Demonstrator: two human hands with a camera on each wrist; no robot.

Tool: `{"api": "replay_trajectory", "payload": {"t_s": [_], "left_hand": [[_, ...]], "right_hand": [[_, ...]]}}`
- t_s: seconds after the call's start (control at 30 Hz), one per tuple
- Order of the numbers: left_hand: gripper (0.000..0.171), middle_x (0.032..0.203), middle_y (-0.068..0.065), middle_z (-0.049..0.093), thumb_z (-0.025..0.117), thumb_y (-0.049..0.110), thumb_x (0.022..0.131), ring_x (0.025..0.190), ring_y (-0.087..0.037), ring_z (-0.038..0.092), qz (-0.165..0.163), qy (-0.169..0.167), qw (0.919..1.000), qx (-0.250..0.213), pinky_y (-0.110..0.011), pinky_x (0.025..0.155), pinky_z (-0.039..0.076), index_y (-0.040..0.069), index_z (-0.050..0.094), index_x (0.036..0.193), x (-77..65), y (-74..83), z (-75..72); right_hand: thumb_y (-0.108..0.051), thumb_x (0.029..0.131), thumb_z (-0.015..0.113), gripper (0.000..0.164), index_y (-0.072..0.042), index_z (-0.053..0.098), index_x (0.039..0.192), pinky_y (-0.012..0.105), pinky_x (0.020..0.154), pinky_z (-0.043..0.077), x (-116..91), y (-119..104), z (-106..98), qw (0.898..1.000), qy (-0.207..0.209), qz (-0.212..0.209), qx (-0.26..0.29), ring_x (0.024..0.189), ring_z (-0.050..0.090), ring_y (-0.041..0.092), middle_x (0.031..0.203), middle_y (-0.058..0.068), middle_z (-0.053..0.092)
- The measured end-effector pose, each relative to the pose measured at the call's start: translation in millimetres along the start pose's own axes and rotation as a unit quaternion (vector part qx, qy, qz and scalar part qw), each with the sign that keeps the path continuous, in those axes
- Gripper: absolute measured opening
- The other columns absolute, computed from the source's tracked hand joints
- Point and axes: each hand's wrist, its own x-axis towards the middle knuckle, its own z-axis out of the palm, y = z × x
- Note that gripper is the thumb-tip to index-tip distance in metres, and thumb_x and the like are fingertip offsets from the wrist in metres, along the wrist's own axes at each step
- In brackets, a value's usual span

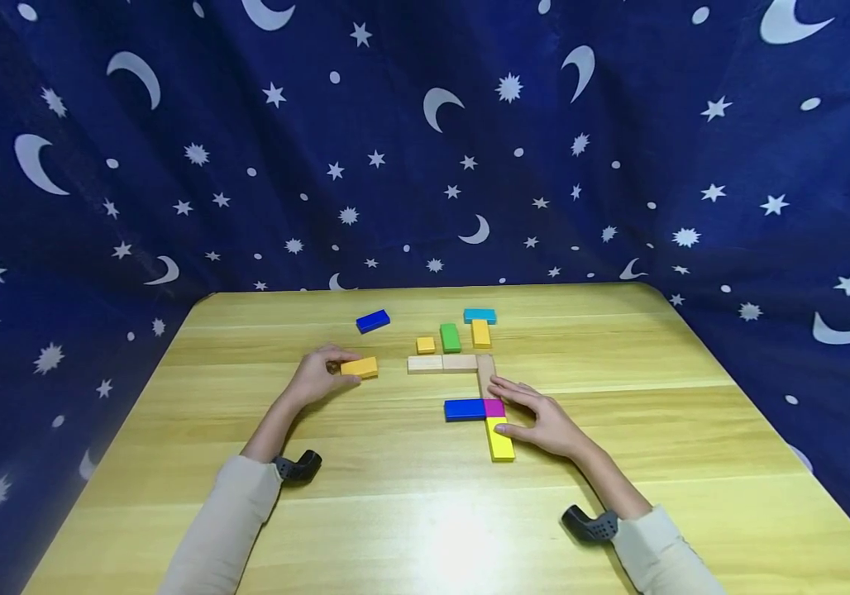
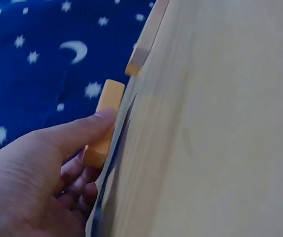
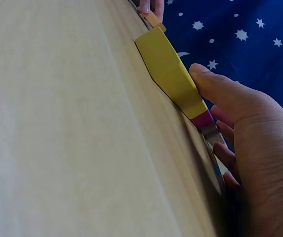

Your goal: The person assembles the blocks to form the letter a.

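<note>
My left hand pinches an orange block between thumb and fingers. The left wrist view has the thumb across the face of this orange block. My right hand lies over the right side of a row of blocks, its fingers extended. Its thumb rests at the yellow block, and its fingertips reach the upright plain wood block. Between those two sits a magenta block, with a blue block joined on its left. In the right wrist view the thumb tip touches the yellow block's edge.
Two plain wood blocks run left from the upright one. Behind them lie a small orange block, a green block, another orange block and a light blue block. A dark blue block lies farther left. A star-patterned curtain surrounds the table.
</note>
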Motion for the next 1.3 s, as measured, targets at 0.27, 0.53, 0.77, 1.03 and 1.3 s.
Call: {"api": "replay_trajectory", "payload": {"t_s": [0.27, 0.53, 0.77, 1.03, 1.3], "left_hand": [[0.036, 0.094, 0.000, 0.061, 0.080, 0.027, 0.072, 0.075, -0.015, 0.051, 0.048, -0.039, 0.9980, -0.009, -0.027, 0.062, 0.044, 0.014, 0.071, 0.104, -18.9, 41.6, 32.1], [0.034, 0.088, 0.003, 0.060, 0.082, 0.025, 0.070, 0.074, -0.009, 0.052, 0.068, -0.049, 0.9965, 0.004, -0.023, 0.061, 0.045, 0.014, 0.071, 0.101, -25.2, 68.0, 71.7], [0.035, 0.087, 0.005, 0.060, 0.082, 0.025, 0.069, 0.076, -0.009, 0.052, 0.074, -0.042, 0.9963, 0.010, -0.023, 0.064, 0.044, 0.013, 0.071, 0.100, -27.6, 68.3, 84.0], [0.034, 0.089, 0.007, 0.059, 0.082, 0.024, 0.070, 0.078, -0.009, 0.052, 0.077, -0.031, 0.9965, 0.011, -0.024, 0.066, 0.044, 0.015, 0.071, 0.100, -27.3, 67.8, 89.7], [0.034, 0.089, 0.008, 0.060, 0.082, 0.024, 0.069, 0.078, -0.008, 0.052, 0.081, -0.025, 0.9963, 0.012, -0.023, 0.066, 0.044, 0.016, 0.071, 0.100, -27.8, 66.9, 91.2]], "right_hand": [[-0.035, 0.081, 0.071, 0.062, -0.015, 0.048, 0.136, 0.053, 0.105, 0.021, 0.0, -0.5, 0.2, 1.000, 0.003, 0.000, 0.006, 0.132, 0.029, 0.034, 0.145, 0.000, 0.036], [-0.034, 0.081, 0.071, 0.063, -0.015, 0.048, 0.136, 0.052, 0.105, 0.022, 0.4, 3.7, 1.9, 1.000, 0.001, -0.006, -0.002, 0.132, 0.029, 0.034, 0.145, -0.001, 0.036], [-0.033, 0.081, 0.071, 0.063, -0.015, 0.048, 0.136, 0.050, 0.106, 0.020, 0.7, 4.0, 1.3, 1.000, -0.001, -0.008, -0.002, 0.132, 0.028, 0.034, 0.145, 0.001, 0.035], [-0.033, 0.080, 0.071, 0.063, -0.015, 0.048, 0.136, 0.049, 0.107, 0.020, 1.1, 1.5, -0.3, 1.000, -0.001, -0.004, -0.002, 0.133, 0.028, 0.032, 0.145, -0.001, 0.035], [-0.034, 0.080, 0.071, 0.062, -0.016, 0.049, 0.136, 0.049, 0.107, 0.020, 1.6, -0.3, -0.1, 1.000, -0.001, 0.001, 0.000, 0.133, 0.028, 0.032, 0.145, -0.002, 0.036]]}}
